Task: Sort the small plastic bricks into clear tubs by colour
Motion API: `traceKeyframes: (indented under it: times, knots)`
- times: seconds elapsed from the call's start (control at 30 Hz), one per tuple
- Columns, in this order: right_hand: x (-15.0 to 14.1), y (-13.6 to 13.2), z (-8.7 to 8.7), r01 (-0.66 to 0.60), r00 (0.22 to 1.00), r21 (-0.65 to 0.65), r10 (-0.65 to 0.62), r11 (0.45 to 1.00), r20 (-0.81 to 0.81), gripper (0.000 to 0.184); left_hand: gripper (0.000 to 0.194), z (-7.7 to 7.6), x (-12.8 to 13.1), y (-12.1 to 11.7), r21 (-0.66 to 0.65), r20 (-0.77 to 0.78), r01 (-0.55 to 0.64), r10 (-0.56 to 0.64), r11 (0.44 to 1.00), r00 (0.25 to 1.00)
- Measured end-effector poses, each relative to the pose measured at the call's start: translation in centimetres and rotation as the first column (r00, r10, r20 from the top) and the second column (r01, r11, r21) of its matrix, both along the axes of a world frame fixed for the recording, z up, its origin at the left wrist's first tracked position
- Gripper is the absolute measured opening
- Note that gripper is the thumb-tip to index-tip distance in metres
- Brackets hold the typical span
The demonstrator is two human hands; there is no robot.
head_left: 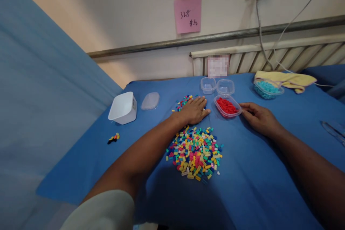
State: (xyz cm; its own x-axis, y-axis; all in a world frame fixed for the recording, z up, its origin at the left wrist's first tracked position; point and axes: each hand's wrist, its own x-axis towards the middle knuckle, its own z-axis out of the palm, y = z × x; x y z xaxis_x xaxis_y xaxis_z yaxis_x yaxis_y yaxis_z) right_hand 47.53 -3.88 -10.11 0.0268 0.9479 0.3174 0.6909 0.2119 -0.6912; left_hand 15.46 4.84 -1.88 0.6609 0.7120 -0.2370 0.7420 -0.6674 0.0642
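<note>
My left hand lies flat, fingers stretched out, over a smaller scatter of coloured pieces and hides part of it. Just nearer to me is a larger mixed heap of small plastic building bricks in yellow, green, blue, pink and white. At the right, my right hand pinches the rim of a clear plastic tub. Red pieces fill much of that tub, which rests on the blue cloth.
Behind the red pieces stand two clear tubs. Turquoise pieces fill another tub, beside a yellow cloth. A white box, a clear lid and several black and yellow pieces lie left.
</note>
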Motion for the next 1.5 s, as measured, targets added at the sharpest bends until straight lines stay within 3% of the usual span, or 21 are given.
traceKeyframes:
  times: [0.17,0.47,0.63,0.73,0.87,0.97,1.03,1.17,1.3,1.5]
  knots:
    - [0.0,-0.1,0.2,0.018,0.999,-0.049,-0.020,0.999,-0.029,0.045,0.086,0.2,-1.9,-0.4,-0.010,-0.003,0.017,-0.018,1.000,1.000]
    - [-0.1,-0.2,0.8,0.006,0.999,-0.078,-0.009,0.997,-0.035,0.044,0.083,0.4,-8.4,1.3,-0.038,0.229,-0.271,0.272,0.962,0.935]
    - [-0.3,-0.4,0.9,0.014,0.999,-0.065,-0.016,0.998,-0.029,0.046,0.080,-0.1,-10.5,-0.3,-0.042,0.189,-0.231,0.235,0.972,0.954]
    - [-0.3,-0.6,1.0,0.025,0.999,-0.064,-0.026,0.998,-0.028,0.048,0.074,-0.3,-12.1,-1.1,0.029,0.196,-0.229,0.219,0.973,0.956]
    - [-0.4,-0.8,1.2,0.045,0.999,-0.062,-0.046,0.997,-0.006,0.052,0.057,-0.6,-14.2,-2.3,0.221,0.464,-0.296,0.166,0.929,0.870]
    - [-0.5,-1.1,1.6,0.045,0.999,-0.071,-0.045,0.996,0.005,0.053,0.044,-1.3,-14.5,-3.2,0.265,0.614,-0.325,0.101,0.908,0.783]
    - [-0.6,-1.3,1.9,0.053,0.999,-0.089,-0.052,0.995,0.013,0.053,0.044,-1.7,-13.9,-3.7,0.247,0.630,-0.252,0.042,0.936,0.775]
    - [-0.8,-1.5,2.2,0.061,0.998,-0.126,-0.059,0.990,0.024,0.053,0.062,-2.0,-11.9,-4.1,0.244,0.535,-0.087,-0.059,0.966,0.843]
    - [-0.9,-1.5,2.4,0.064,0.998,-0.107,-0.061,0.992,0.025,0.051,0.066,-1.8,-11.0,-4.1,0.229,0.450,-0.098,-0.016,0.968,0.893]
    - [-0.9,-1.7,2.9,0.073,0.996,-0.120,-0.067,0.990,0.059,0.054,0.061,-1.9,-11.7,-4.0,0.257,0.651,-0.150,-0.057,0.955,0.757]
